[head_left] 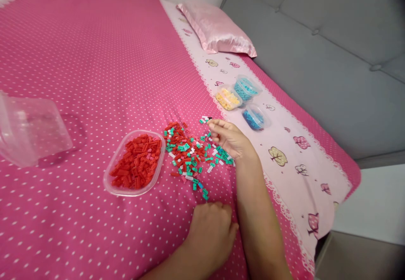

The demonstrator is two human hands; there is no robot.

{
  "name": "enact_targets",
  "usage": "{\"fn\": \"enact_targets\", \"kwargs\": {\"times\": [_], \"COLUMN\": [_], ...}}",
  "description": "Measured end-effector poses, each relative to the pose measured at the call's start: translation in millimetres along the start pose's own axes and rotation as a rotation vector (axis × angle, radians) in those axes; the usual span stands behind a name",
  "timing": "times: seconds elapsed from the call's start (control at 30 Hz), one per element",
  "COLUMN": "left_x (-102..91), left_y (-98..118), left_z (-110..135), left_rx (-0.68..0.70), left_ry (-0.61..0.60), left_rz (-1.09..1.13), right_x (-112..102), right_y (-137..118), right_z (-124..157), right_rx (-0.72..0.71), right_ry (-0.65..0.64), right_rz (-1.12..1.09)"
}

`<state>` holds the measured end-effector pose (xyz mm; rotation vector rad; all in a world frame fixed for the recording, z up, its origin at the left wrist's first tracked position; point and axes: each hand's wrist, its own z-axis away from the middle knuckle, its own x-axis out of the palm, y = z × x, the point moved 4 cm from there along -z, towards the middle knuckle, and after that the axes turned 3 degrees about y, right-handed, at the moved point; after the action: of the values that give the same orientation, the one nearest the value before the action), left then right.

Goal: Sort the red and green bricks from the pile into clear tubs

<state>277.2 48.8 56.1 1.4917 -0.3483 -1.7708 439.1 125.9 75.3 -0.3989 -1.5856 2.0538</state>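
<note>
My right hand (228, 138) hovers at the far right of a loose pile of small toy building bricks (190, 149), red, teal, white and pink. Its thumb and fingers are drawn together beside a few white, teal and dark bricks (205, 120); whether a brick is between the fingertips is too small to tell. Closer to me, my left hand (211, 229) rests on the bedspread as a closed fist, back up, its palm hidden. Left of the pile stands a clear plastic tub (109, 183) full of mostly red bricks, with a few pink among them.
Three small tubs stand beyond my right hand: yellow bricks (228, 98), light-blue bricks (246, 88) and dark-blue bricks (253, 117). A clear container (41, 124) lies at the left. The pink dotted bedspread (95, 60) carries everything; a pillow (218, 27) lies by the grey headboard (316, 52).
</note>
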Motion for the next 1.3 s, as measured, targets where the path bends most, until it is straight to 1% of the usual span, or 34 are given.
{"fn": "enact_targets", "kwargs": {"times": [0.17,0.2,0.27,0.33,0.43,0.5,0.53,0.6,0.67,0.77,0.83,0.9,0.97,1.1,1.2,1.3], "left_x": [-0.7,-1.0,-1.4,-1.4,-0.6,0.1,0.3,0.2,-0.2,-0.3,0.7,2.1,2.8,1.7,2.4,2.6], "left_y": [0.0,0.1,0.2,0.4,0.1,0.0,0.0,0.0,0.1,0.3,0.2,0.4,1.0,1.2,0.3,-0.8], "left_z": [0.3,0.3,0.3,0.2,-0.2,-0.4,-0.4,-0.3,-0.2,-0.6,-0.9,-1.0,-0.8,-0.9,-1.3,-1.3], "left_rx": [0.002,0.001,0.0,0.003,0.002,0.003,0.004,0.003,0.003,0.008,0.011,0.026,0.047,0.049,0.04,0.042], "left_ry": [0.02,0.018,0.013,0.012,0.014,0.016,0.016,0.016,0.017,0.018,0.009,-0.01,-0.023,-0.044,-0.079,-0.054], "left_rz": [-0.005,-0.003,-0.002,-0.004,-0.003,-0.001,0.0,-0.002,-0.006,-0.011,-0.013,-0.022,-0.033,-0.049,-0.033,0.017], "right_x": [6.7,7.4,6.1,2.1,-4.6,-7.0,-6.8,-3.1,5.8,27.9,45.1,60.4,71.7,83.5,88.3,91.7], "right_y": [7.8,10.6,15.8,18.8,17.1,12.6,10.1,5.1,0.5,-4.7,-6.4,-6.3,-4.7,2.1,8.0,12.6], "right_z": [2.0,0.8,-3.4,-7.7,-9.9,-8.0,-6.3,-1.5,5.5,20.6,32.0,41.8,47.9,51.5,52.1,52.7], "right_rx": [-0.074,-0.088,-0.117,-0.143,-0.181,-0.194,-0.193,-0.182,-0.18,-0.196,-0.218,-0.255,-0.303,-0.381,-0.399,-0.385], "right_ry": [-0.154,-0.162,-0.112,-0.012,0.124,0.167,0.163,0.108,0.004,-0.218,-0.357,-0.449,-0.484,-0.477,-0.466,-0.443], "right_rz": [0.523,0.61,0.748,0.822,0.854,0.868,0.876,0.894,0.901,0.889,0.922,1.0,1.097,1.283,1.392,1.463]}}
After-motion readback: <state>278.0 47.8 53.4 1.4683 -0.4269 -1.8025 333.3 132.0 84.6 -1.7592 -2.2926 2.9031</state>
